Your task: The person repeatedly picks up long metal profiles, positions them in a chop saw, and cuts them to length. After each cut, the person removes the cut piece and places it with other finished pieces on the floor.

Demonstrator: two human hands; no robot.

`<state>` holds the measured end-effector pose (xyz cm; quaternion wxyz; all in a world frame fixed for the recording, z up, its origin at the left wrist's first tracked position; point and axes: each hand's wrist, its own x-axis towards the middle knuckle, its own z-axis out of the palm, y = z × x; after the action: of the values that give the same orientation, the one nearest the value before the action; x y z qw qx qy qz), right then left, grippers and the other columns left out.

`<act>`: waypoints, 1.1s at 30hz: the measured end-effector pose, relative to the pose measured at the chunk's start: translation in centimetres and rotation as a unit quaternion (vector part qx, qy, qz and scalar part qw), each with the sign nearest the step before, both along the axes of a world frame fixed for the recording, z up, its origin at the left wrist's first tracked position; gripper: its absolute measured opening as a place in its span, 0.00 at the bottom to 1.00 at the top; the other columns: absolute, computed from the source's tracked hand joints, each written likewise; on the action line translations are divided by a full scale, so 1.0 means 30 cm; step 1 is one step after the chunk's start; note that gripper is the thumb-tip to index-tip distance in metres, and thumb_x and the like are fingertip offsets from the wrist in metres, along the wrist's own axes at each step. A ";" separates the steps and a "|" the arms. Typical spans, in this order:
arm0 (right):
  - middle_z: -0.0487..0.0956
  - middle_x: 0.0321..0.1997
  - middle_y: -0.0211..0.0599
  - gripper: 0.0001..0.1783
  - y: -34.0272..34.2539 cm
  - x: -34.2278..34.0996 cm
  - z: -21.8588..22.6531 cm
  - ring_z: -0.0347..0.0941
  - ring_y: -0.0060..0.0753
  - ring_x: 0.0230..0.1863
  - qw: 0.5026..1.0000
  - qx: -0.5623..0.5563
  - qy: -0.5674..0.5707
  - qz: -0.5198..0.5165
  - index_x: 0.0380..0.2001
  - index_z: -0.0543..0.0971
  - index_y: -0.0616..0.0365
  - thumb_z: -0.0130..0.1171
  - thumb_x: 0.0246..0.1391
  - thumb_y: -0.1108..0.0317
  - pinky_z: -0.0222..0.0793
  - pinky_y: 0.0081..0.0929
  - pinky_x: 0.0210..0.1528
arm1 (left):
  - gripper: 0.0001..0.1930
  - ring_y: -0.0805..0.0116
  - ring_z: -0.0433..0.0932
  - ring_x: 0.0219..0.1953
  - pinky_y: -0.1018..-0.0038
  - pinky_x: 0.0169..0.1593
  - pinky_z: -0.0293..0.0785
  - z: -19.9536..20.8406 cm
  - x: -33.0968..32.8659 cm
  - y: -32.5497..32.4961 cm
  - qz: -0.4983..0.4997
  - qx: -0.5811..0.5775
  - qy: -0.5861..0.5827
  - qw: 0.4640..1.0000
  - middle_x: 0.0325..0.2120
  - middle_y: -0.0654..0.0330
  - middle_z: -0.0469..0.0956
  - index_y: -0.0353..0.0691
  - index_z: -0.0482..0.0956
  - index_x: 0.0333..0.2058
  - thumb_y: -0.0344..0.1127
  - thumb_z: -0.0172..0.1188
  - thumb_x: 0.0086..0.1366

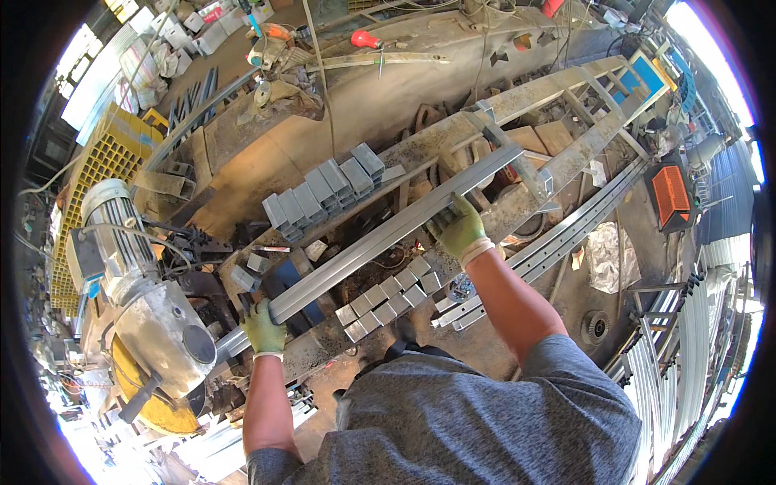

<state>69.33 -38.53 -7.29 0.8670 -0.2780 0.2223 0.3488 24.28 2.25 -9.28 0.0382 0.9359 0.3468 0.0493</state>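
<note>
Two long grey metal profiles, lying side by side, slant across a rusty steel frame bench from lower left to upper right. My left hand, in a pale green work glove, is closed on their lower left end, beside the cut-off saw. Farther along, my right hand, gloved the same way, grips their near edge, its fingertips partly hidden. Short cut lengths of square tube stand in a row beyond the profiles. Several more short pieces lie in two rows on the near side.
The saw's motor and yellow guard fill the left. Long punched metal bars lie right of the bench. An orange and black box and bundled metal strips are farther right. A hanging cable crosses the far side.
</note>
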 end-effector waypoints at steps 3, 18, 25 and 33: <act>0.95 0.64 0.36 0.20 0.005 -0.006 0.068 0.89 0.44 0.68 0.996 -0.042 -0.072 0.010 0.64 0.91 0.48 0.71 0.83 0.48 0.81 0.50 0.72 | 0.39 0.35 0.83 0.70 0.39 0.75 0.74 0.019 -0.016 0.010 -0.008 0.003 -0.023 1.000 0.64 0.49 0.88 0.53 0.86 0.65 0.36 0.88 0.52; 0.90 0.70 0.43 0.27 0.116 0.058 -0.016 0.84 0.57 0.74 0.995 -0.005 -0.059 -0.079 0.70 0.88 0.50 0.74 0.78 0.46 0.79 0.64 0.83 | 0.44 0.37 0.81 0.75 0.38 0.79 0.71 0.055 -0.005 -0.015 0.002 -0.025 0.005 1.000 0.70 0.48 0.87 0.49 0.85 0.72 0.41 0.92 0.57; 0.90 0.78 0.49 0.34 -0.082 0.156 0.280 0.83 0.56 0.83 0.980 0.043 -0.179 -0.070 0.76 0.88 0.56 0.77 0.78 0.47 0.75 0.67 0.87 | 0.38 0.34 0.83 0.72 0.42 0.75 0.77 0.226 0.217 -0.198 -0.018 -0.056 -0.032 0.998 0.65 0.43 0.88 0.46 0.87 0.71 0.45 0.84 0.63; 0.88 0.81 0.47 0.28 -0.264 -0.101 0.594 0.80 0.53 0.84 0.935 0.115 -0.333 0.043 0.72 0.90 0.57 0.78 0.78 0.55 0.72 0.60 0.90 | 0.35 0.37 0.85 0.66 0.39 0.67 0.77 0.552 0.510 -0.536 -0.159 -0.038 -0.219 0.962 0.61 0.49 0.88 0.47 0.87 0.66 0.49 0.84 0.61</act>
<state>66.31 -46.45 10.54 0.9017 -0.2857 -0.1326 0.2963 39.58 -13.83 7.28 0.1562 0.9432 0.1783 0.2329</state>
